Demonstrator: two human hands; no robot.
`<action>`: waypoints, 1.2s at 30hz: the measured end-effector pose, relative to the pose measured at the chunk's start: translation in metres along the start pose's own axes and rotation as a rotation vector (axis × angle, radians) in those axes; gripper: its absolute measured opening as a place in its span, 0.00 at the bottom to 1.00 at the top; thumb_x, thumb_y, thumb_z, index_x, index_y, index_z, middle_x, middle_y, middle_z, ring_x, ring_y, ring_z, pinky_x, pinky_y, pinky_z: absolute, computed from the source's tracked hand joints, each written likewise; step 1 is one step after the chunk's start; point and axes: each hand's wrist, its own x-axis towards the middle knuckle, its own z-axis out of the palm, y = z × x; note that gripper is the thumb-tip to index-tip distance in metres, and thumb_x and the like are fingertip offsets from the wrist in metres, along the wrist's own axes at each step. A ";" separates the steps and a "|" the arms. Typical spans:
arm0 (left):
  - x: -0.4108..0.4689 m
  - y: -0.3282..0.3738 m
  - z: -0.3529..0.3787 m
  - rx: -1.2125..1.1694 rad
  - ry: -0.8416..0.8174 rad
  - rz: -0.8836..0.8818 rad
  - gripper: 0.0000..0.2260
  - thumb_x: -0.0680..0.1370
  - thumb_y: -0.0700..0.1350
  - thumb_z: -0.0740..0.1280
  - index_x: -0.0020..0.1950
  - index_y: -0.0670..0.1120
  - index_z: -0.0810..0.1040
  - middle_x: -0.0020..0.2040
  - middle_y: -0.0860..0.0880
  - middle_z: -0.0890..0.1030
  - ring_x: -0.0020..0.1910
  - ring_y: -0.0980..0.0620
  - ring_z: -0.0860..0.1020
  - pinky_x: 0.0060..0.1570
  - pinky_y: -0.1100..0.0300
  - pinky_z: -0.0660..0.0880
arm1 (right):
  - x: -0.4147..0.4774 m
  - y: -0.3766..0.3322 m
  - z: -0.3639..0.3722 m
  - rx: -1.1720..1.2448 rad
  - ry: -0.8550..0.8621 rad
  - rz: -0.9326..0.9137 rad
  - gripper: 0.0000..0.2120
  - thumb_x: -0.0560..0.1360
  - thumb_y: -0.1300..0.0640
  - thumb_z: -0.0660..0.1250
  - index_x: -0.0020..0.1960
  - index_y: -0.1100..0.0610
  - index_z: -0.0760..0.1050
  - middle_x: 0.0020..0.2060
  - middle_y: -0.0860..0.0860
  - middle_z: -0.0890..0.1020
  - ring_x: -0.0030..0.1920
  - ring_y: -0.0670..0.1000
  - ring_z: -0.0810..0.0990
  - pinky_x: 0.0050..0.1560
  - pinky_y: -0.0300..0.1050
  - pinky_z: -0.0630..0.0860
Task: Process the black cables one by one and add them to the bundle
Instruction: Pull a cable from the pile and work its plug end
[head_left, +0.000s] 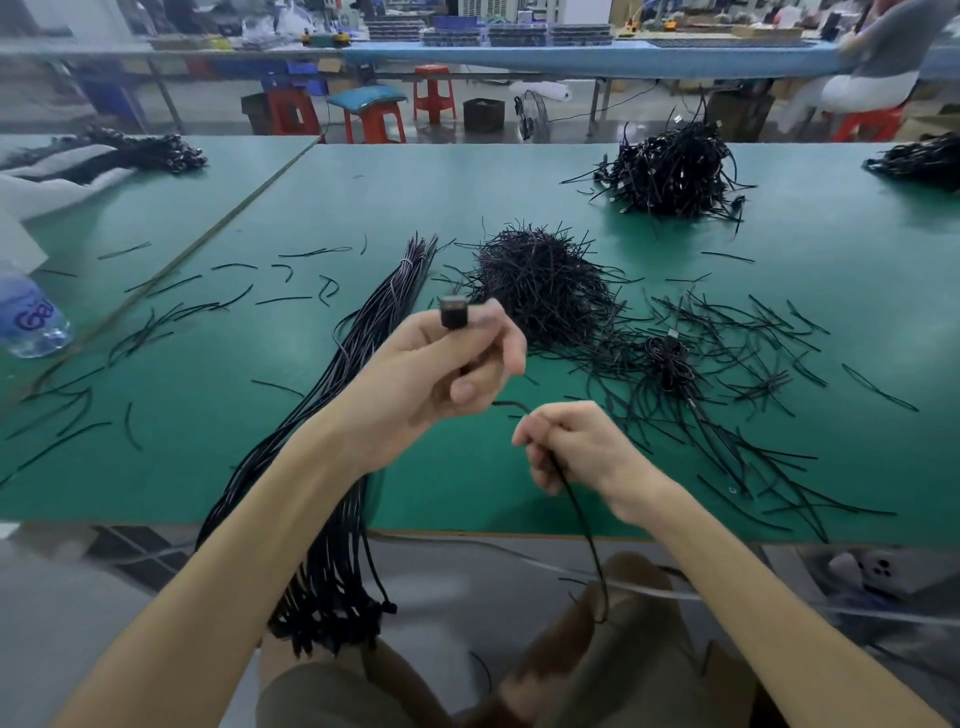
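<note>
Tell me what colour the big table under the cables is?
The flat table top is green, clearest in the head view.

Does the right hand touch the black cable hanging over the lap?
Touching. The head view shows the right hand gripping the black cable, which hangs from its fingers.

The person's left forearm (249, 545) and right forearm (753, 587) are bare from elbow to wrist, as are the left hand (431, 364) and right hand (571, 447). Olive-grey shorts (322, 696) cover the thighs.

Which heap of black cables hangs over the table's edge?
The long straight bundle beside the left hand; the tangled heaps sit farther back on the table.
</note>
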 end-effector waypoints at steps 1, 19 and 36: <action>-0.001 0.000 0.000 0.106 -0.077 -0.026 0.15 0.85 0.49 0.58 0.44 0.48 0.82 0.28 0.55 0.70 0.27 0.54 0.63 0.30 0.58 0.56 | -0.002 -0.006 -0.003 0.130 0.016 0.030 0.15 0.85 0.58 0.60 0.40 0.57 0.76 0.30 0.51 0.75 0.25 0.48 0.73 0.24 0.37 0.67; 0.000 -0.069 0.000 -0.290 -0.213 -0.354 0.25 0.84 0.63 0.53 0.53 0.43 0.76 0.50 0.47 0.79 0.59 0.49 0.78 0.72 0.53 0.68 | -0.032 -0.059 0.019 -0.266 0.158 -0.382 0.21 0.85 0.48 0.58 0.40 0.60 0.75 0.24 0.48 0.76 0.26 0.45 0.72 0.32 0.39 0.70; 0.009 -0.041 -0.013 -0.753 0.169 -0.060 0.27 0.85 0.61 0.50 0.51 0.45 0.82 0.39 0.55 0.81 0.28 0.59 0.75 0.33 0.66 0.72 | -0.037 -0.012 0.032 -0.167 0.027 -0.291 0.22 0.83 0.44 0.62 0.33 0.53 0.72 0.23 0.47 0.71 0.24 0.44 0.66 0.29 0.36 0.64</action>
